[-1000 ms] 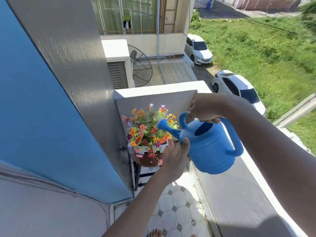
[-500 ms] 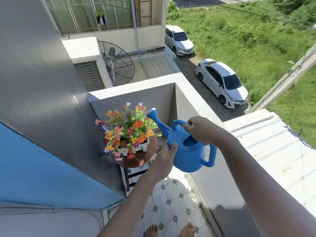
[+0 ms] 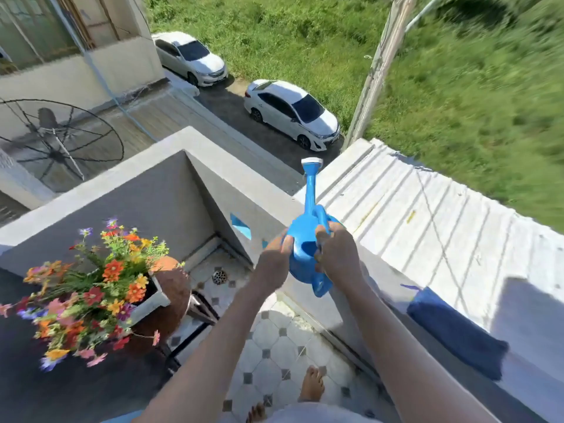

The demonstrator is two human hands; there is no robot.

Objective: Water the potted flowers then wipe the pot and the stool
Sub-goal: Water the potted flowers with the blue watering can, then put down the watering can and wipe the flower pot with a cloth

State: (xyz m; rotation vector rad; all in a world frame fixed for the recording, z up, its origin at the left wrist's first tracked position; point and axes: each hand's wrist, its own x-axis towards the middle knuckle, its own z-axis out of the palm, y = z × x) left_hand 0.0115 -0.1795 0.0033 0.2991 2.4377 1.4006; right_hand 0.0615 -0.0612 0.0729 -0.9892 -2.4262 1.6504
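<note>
Over ledge [image 3: 268, 206], both hands [image 3: 274, 261] grip watering can [image 3: 308, 236].

Plastic, cloth, tile and painted masonry, as we see them.

We take the blue watering can [image 3: 308, 248] for smooth moulded plastic with a slight sheen, its spout tipped with a white rose. The dark blue cloth [image 3: 457, 331] on the parapet ledge [image 3: 381, 215] looks soft, napped and matt; the ledge itself reads as white painted masonry, chalky and ridged. The stool [image 3: 174, 288] top seems brown glossy wood. The floor [image 3: 274, 346] is glazed pale tile; the pot [image 3: 152, 302] is matt white.
</note>
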